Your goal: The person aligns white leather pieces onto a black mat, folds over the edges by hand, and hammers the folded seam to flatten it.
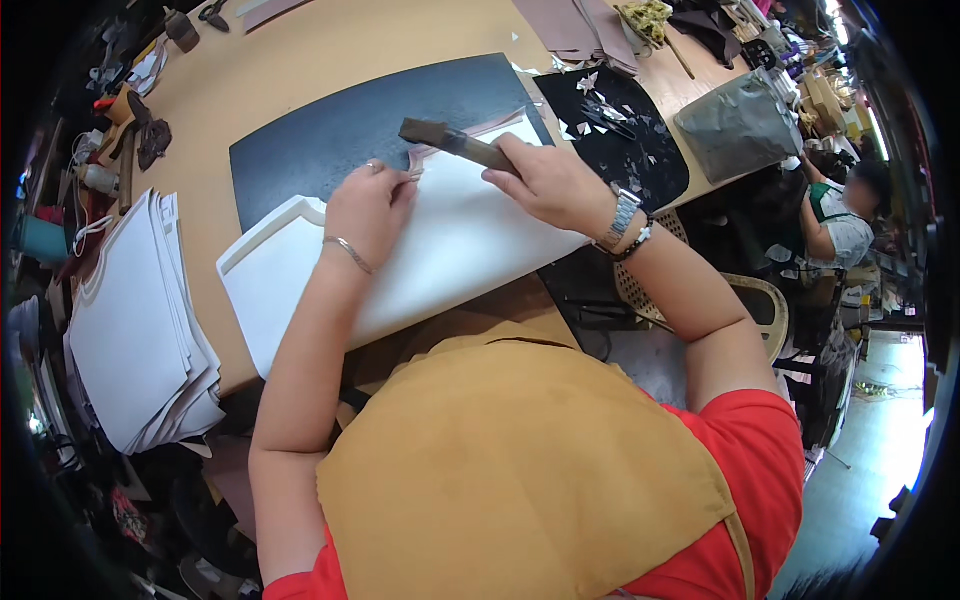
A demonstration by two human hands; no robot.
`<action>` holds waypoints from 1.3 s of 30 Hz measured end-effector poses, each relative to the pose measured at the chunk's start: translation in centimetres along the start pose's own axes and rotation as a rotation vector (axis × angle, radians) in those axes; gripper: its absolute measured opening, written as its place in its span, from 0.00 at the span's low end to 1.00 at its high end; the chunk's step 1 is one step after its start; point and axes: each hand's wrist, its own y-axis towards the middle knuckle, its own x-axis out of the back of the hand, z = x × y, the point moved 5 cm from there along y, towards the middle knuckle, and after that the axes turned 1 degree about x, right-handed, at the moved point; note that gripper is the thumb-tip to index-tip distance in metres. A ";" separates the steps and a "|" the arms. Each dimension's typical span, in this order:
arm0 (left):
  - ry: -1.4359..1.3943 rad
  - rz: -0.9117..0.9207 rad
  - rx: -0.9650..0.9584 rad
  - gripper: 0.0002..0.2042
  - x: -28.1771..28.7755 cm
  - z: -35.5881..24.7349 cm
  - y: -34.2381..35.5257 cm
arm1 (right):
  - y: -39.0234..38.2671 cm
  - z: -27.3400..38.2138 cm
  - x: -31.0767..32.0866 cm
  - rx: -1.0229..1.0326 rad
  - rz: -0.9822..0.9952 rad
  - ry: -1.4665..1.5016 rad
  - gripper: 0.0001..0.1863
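Observation:
My right hand (pixel 560 185) grips a hammer (pixel 480 150) by its handle, the dark head raised close over the far edge of a white sheet (pixel 470 235). That sheet looks like leather, with a pinkish strip (pixel 497 124) along its far edge. At this edge the fingers of my left hand (pixel 366 210) are pinched together, closed on the sheet's rim near the hammer head. Under the work lies a dark grey board (pixel 330 145). Left of my left forearm, another white piece (pixel 272 262) with a folded border rests partly on the board.
A stack of white sheets (pixel 135 320) lies at the table's left. On the right are a black mat (pixel 650 160) with scraps and a grey bin (pixel 740 125). Beyond them a person (pixel 835 220) sits. A bottle (pixel 182 30) and scissors (pixel 213 14) are at the far left.

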 end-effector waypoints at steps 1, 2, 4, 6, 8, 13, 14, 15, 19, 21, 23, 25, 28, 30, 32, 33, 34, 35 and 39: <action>-0.066 0.038 0.033 0.11 0.2 0.1 0.2 | -0.3 -0.3 -0.6 -0.035 0.060 0.051 0.20; -0.068 0.038 0.033 0.11 0.7 0.1 0.5 | -0.5 -0.6 -1.2 -0.071 0.121 0.102 0.20; -0.201 0.188 0.288 0.10 1.2 1.4 0.6 | -0.4 -1.4 -1.3 -0.061 0.081 0.087 0.20; -0.256 0.226 0.324 0.10 1.2 2.0 0.2 | -0.3 -1.3 -0.8 -0.006 0.049 0.024 0.20; -0.180 0.171 0.097 0.08 1.4 1.6 -0.1 | -0.1 -0.4 -0.1 -0.002 0.044 0.029 0.20; -0.002 0.039 -0.136 0.07 1.6 0.4 -1.0 | -0.6 1.2 0.1 -0.031 0.156 0.141 0.20; 0.022 0.020 -0.182 0.06 1.7 0.2 -1.0 | -0.4 1.3 0.7 -0.012 0.118 0.055 0.19; 0.021 0.021 -0.182 0.06 1.6 0.3 -1.1 | -0.3 1.3 1.0 0.008 0.080 -0.030 0.19; -0.131 0.125 -0.066 0.07 1.9 1.4 -0.5 | -0.8 1.0 -0.7 -0.051 0.202 0.079 0.20; -0.264 0.210 0.029 0.08 2.2 2.4 -0.6 | -0.5 0.9 -0.1 -0.035 0.198 0.040 0.20; -0.312 0.287 0.098 0.09 2.3 3.3 -0.8 | -0.2 1.3 0.6 -0.023 0.189 -0.002 0.20; -0.184 0.258 -0.031 0.09 2.5 2.8 -1.0 | -0.2 2.0 1.1 0.018 0.130 -0.040 0.19; -0.003 0.207 -0.230 0.09 2.6 1.7 -1.2 | -0.7 2.3 -0.2 -0.008 0.194 0.082 0.20; 0.054 0.184 -0.297 0.09 3.0 1.6 -1.2 | -0.8 1.9 -0.1 -0.040 0.194 0.045 0.20; -0.238 0.302 -0.117 0.08 3.3 3.2 -0.8 | -0.4 2.2 1.1 0.034 0.091 -0.049 0.19; -0.237 0.300 -0.116 0.08 3.5 3.7 -0.8 | -0.4 2.3 0.9 0.055 0.055 -0.052 0.19; -0.271 0.328 -0.041 0.08 3.4 4.4 -0.8 | -0.4 2.5 0.8 0.055 0.056 -0.052 0.19; -0.305 0.355 0.035 0.09 3.2 4.9 -0.9 | -0.4 2.5 0.2 0.004 0.127 -0.009 0.19; -0.236 0.270 -0.113 0.09 3.5 4.5 -1.4 | 0.1 2.6 0.6 -0.044 0.165 0.018 0.22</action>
